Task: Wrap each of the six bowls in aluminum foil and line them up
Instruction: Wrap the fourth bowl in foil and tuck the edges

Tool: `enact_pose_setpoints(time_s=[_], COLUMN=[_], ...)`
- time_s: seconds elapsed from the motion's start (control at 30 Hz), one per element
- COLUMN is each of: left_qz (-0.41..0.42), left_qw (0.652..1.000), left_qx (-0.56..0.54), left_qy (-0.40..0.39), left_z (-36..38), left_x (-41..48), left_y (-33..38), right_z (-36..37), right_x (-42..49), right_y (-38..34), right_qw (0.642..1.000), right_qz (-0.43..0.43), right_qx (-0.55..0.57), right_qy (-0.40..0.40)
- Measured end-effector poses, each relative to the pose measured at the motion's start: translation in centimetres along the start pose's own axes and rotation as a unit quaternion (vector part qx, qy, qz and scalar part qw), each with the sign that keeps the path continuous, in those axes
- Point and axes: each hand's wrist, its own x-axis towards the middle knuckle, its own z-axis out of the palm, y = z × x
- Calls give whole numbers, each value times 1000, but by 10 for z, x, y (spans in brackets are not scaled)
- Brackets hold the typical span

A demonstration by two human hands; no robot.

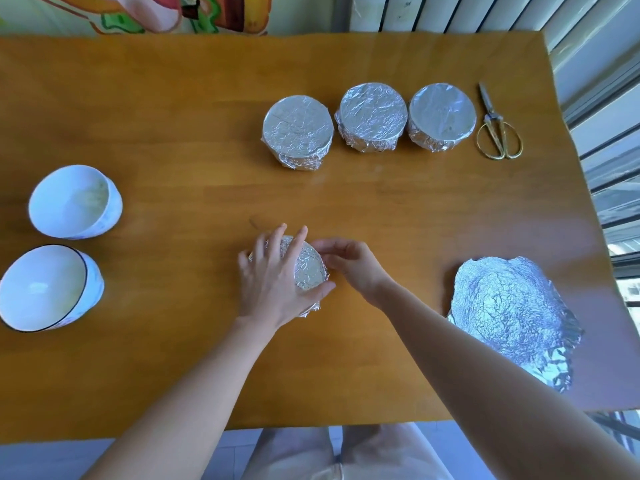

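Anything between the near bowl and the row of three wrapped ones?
No. In the head view only bare table lies between the near bowl and the row.

A wooden table [381, 209] carries everything. At the far right, a row of three wrapped bowls [372, 112] stands side by side, and scissors [498, 133] lie just right of it, handles nearer. At the left edge are two bare white bowls, the far bowl [69, 202] and the dark-rimmed bowl [41, 289]. A fourth wrapped bowl [310, 268] sits near centre. Crumpled foil [512, 313] lies near right.
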Motion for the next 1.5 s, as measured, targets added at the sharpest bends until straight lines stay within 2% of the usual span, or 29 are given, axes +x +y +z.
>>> enact_pose_setpoints(time_s=[0.2,0.37,0.6,0.73,0.9,1.03,1.1,1.2,1.4,1.5], left_qz=[3,3,3,9,10,10,10,8,-18,-31], left_qw=[1000,999,1000,1000,1000,1000,1000,1000,999,999], left_qx=[-6,-1,0,1,5,4,0,-3,-14,-14], left_qy=[24,32,27,29,25,21,22,22,28,10], left_z=[2,1,2,2,2,2,2,2,1,-3], left_x=[0,1,1,1,1,1,1,1,0,1], left_y=[0,1,0,0,0,0,0,1,3,6], right_z=[-3,0,-8,-8,-9,-5,-3,-2,-11,-11], right_x=[-1,4,13,18,22,20,15,7,-2,-8], right_y=[4,7,0,-9,-11,-8,-7,-4,5,10], right_qw=[999,1000,998,993,991,993,995,997,996,998], right_qz=[-24,-10,43,50,59,39,22,4,21,29], right_qx=[11,27,-9,-90,-122,-101,-88,-80,-3,27], right_qy=[-32,-4,-33,-61,-22,41,47,21,-84,-47])
